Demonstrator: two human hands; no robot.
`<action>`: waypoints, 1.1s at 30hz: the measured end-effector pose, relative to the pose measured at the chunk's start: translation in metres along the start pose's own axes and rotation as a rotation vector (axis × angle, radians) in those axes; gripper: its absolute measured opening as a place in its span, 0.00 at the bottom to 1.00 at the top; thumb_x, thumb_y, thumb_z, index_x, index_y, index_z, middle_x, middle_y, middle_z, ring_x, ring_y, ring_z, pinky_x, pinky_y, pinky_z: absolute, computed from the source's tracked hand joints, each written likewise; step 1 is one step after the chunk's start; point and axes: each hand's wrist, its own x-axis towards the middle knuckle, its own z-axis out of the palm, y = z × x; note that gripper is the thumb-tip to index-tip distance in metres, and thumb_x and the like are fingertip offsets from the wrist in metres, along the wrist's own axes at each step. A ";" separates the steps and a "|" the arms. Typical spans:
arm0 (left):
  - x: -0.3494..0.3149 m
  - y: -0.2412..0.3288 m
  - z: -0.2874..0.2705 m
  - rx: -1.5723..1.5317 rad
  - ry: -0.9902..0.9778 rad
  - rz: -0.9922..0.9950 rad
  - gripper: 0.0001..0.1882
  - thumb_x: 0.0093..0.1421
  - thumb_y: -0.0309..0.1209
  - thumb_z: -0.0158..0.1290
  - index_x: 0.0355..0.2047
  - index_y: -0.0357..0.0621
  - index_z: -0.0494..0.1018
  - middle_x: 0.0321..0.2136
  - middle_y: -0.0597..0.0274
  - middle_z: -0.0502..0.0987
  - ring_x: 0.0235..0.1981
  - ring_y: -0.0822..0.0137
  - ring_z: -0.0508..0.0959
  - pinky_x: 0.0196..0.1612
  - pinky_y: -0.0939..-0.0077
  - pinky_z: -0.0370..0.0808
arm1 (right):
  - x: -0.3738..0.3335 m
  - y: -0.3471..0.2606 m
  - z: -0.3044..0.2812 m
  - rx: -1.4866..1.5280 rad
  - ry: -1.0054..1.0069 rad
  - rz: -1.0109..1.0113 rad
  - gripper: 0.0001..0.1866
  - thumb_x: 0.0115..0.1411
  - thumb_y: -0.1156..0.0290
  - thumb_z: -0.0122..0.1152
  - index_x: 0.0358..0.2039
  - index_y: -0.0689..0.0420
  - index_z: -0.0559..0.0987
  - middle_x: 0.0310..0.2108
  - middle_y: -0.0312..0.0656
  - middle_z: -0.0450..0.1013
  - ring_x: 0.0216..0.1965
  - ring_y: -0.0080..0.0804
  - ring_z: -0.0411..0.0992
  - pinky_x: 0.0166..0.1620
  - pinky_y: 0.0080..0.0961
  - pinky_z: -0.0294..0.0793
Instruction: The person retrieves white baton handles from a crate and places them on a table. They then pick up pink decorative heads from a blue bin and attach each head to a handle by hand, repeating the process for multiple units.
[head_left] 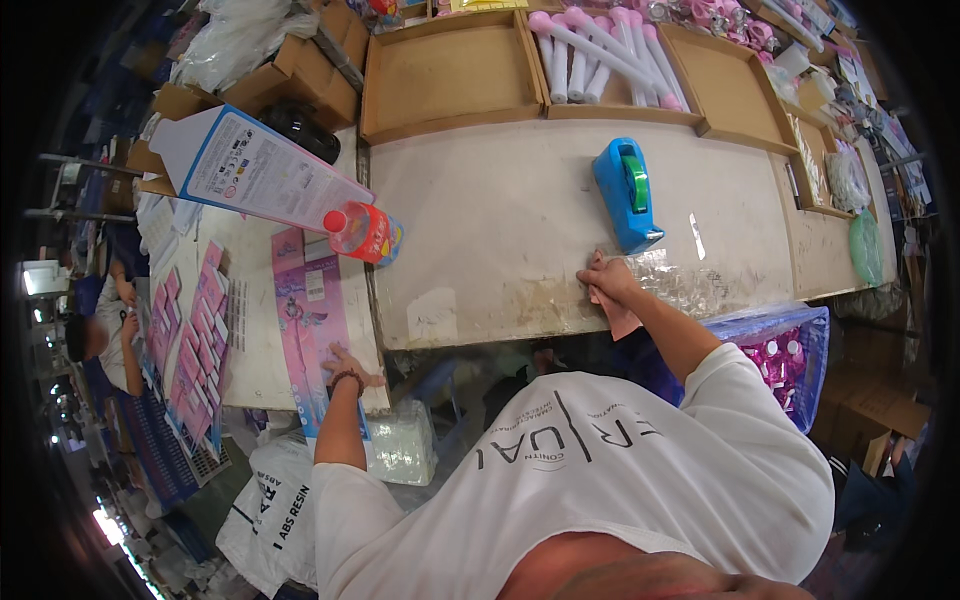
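My left hand (350, 369) lies with its fingers spread on the lower part of a flat pink and blue printed carton sheet (297, 312), on the table to the left. At the front edge of the middle table, my right hand (613, 279) is closed on a piece of pink cloth or paper (615, 318), which hangs down below the fingers. Just beyond that hand stands a blue tape dispenser (630, 205) with a green roll. A drink bottle with a red cap (366, 234) is beyond my left hand, beside a tall printed box (262, 160).
Cardboard trays (450, 72) line the table's far side, one filled with white, pink-tipped sticks (600, 60). Several pink cutouts (195, 340) lie far left, near another person (118, 320). A blue crate of pink bottles (785, 360) stands at right. A white sack (270, 515) is at lower left.
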 end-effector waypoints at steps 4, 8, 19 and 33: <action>0.001 -0.003 0.002 0.013 0.056 0.066 0.79 0.30 0.43 0.75 0.65 0.54 0.20 0.66 0.38 0.32 0.65 0.34 0.48 0.65 0.50 0.56 | 0.004 0.005 0.001 0.029 -0.027 0.011 0.23 0.46 0.57 0.68 0.16 0.69 0.77 0.15 0.43 0.74 0.18 0.32 0.75 0.26 0.27 0.74; -0.009 0.000 -0.003 0.013 0.045 0.062 0.79 0.31 0.43 0.75 0.65 0.54 0.20 0.66 0.38 0.31 0.65 0.34 0.47 0.65 0.50 0.56 | 0.000 0.001 0.001 0.015 -0.007 0.027 0.23 0.47 0.57 0.68 0.16 0.68 0.77 0.14 0.43 0.74 0.17 0.32 0.74 0.25 0.27 0.73; -0.022 0.004 -0.011 0.082 0.020 0.031 0.81 0.29 0.43 0.76 0.65 0.52 0.17 0.67 0.40 0.27 0.67 0.48 0.47 0.67 0.61 0.53 | -0.010 -0.008 0.001 0.036 -0.002 0.009 0.22 0.47 0.58 0.67 0.17 0.69 0.77 0.13 0.43 0.73 0.15 0.30 0.74 0.23 0.26 0.73; -0.043 0.000 -0.019 0.083 0.019 0.053 0.77 0.32 0.50 0.73 0.66 0.59 0.22 0.67 0.40 0.31 0.66 0.38 0.45 0.66 0.47 0.51 | -0.004 -0.003 0.005 -0.017 -0.024 -0.118 0.16 0.52 0.61 0.64 0.17 0.60 0.75 0.15 0.37 0.71 0.12 0.24 0.67 0.18 0.24 0.65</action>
